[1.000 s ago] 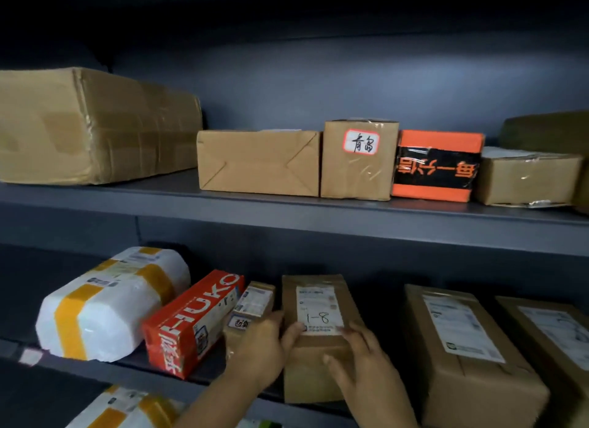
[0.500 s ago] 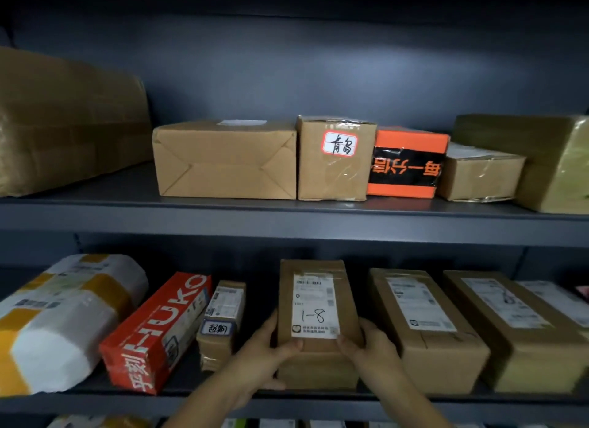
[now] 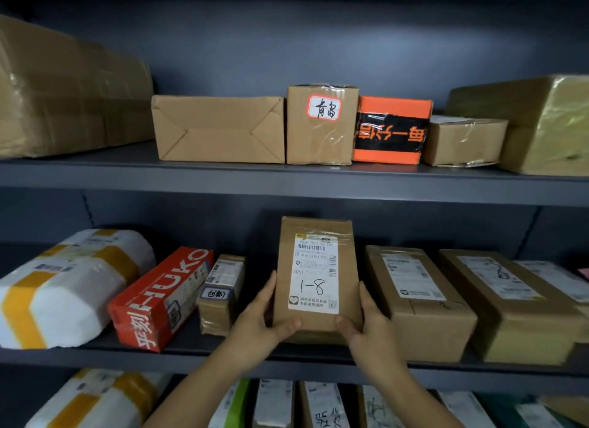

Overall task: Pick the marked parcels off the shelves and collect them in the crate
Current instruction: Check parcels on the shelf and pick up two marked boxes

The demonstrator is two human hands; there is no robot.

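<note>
Covering parcel (image 3: 316, 269) corners: left hand (image 3: 258, 325), right hand (image 3: 371, 327).

brown parcel (image 3: 317, 277) label: handwritten "1-8" | red box (image 3: 159, 300): "HUKO" | upper-shelf carton (image 3: 322, 124) sticker: handwritten, possibly "青岛"

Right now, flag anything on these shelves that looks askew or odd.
The red HUKO box on the middle shelf lies slanted, unlike the brown boxes nearby. The 1-8 parcel stands tipped up because the left hand and right hand hold it.
</note>
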